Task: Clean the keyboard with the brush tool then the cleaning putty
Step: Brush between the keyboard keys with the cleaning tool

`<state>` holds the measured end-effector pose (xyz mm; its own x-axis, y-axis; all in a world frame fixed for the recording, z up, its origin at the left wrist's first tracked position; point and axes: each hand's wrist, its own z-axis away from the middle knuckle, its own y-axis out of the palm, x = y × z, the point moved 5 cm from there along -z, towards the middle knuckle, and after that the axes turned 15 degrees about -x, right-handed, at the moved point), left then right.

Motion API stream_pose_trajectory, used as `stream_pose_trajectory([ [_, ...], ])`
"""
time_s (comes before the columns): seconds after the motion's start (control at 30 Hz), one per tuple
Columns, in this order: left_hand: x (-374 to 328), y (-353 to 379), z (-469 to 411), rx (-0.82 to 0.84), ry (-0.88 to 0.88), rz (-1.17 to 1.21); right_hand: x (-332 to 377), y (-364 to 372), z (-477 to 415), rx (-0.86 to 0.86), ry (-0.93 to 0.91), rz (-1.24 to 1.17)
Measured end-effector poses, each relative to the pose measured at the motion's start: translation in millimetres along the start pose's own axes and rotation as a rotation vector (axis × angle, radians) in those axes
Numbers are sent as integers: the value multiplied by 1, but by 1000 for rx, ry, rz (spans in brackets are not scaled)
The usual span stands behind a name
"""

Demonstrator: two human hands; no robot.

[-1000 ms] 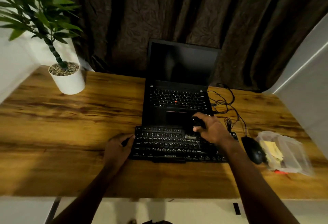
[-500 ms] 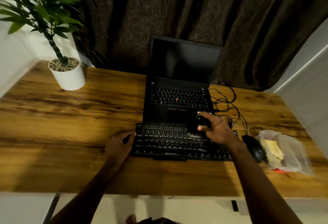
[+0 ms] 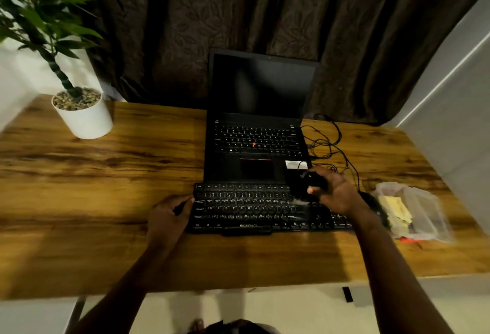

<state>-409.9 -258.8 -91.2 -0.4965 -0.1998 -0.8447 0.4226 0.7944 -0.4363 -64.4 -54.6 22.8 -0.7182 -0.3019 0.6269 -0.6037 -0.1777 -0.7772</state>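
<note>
The black keyboard (image 3: 254, 210) lies on the wooden table (image 3: 106, 180), on the near side of the open laptop (image 3: 257, 132). The left hand (image 3: 168, 215) grips its left end, fingers curled at the edge. The right hand (image 3: 338, 194) holds a black brush (image 3: 311, 181) — fingers wrapped round it — over the keyboard's far right keys. The yellow putty (image 3: 393, 209) sits in a clear bag (image 3: 427, 209) at the right, beside the mouse (image 3: 371, 201).
</note>
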Motion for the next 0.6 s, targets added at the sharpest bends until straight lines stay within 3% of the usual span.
stream_pose_trajectory([
  [0.6, 0, 1, 0, -42, 35, -38, -1, 7, 3, 5, -7, 37],
])
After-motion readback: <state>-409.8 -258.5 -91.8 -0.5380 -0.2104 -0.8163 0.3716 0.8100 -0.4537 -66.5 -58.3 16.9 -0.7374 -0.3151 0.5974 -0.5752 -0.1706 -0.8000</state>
